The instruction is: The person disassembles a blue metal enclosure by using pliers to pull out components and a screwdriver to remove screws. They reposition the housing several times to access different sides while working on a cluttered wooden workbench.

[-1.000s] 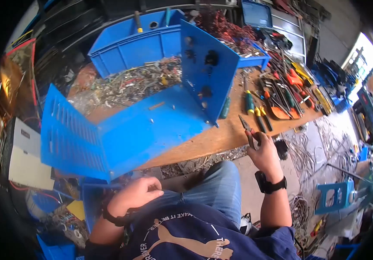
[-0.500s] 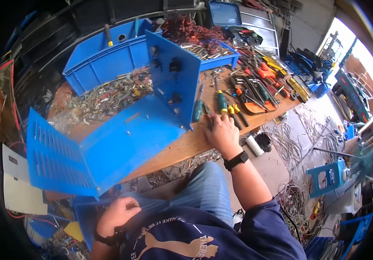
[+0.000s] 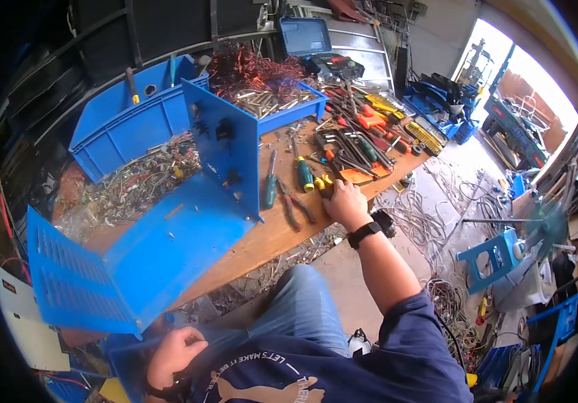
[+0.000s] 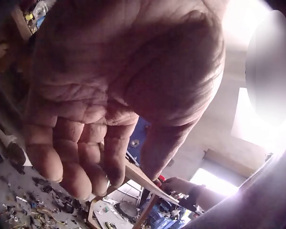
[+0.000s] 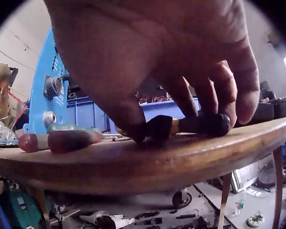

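- The right hand [image 3: 344, 203] has its grip pinched on a black-and-yellow screwdriver [image 5: 190, 126], right of the upright blue metal panel [image 3: 225, 144].
- It seems light and rigid; best held mid-handle.
- The left hand [image 3: 174, 352] has a slack, empty grip.

Head view overhead, wrist views close, sharing workbench [image 3: 277, 234]

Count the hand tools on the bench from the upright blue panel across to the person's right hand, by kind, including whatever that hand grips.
Screwdrivers: 2, the dark green-handled screwdriver and the green-and-yellow-handled screwdriver
Pliers: 1, the red-handled pliers
Other: 1, the yellow-and-black-handled tool gripped by the right hand
Total: 4
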`<move>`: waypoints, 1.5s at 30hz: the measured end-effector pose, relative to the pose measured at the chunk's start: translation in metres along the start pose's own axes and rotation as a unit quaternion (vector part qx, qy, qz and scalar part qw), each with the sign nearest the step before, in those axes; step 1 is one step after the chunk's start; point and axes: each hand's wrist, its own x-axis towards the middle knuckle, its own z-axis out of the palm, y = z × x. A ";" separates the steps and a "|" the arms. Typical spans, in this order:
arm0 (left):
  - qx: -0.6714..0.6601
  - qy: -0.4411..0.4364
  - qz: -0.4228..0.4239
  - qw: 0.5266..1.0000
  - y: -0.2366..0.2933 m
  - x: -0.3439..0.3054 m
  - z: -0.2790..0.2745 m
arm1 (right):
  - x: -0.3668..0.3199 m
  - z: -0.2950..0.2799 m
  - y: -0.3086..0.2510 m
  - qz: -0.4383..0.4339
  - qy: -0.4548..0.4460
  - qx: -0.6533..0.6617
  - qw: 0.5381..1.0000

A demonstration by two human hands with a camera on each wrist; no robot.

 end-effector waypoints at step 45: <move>-0.522 0.081 0.150 0.835 0.059 0.049 -0.005 | -0.153 -0.016 -0.168 -0.124 -0.421 0.628 0.643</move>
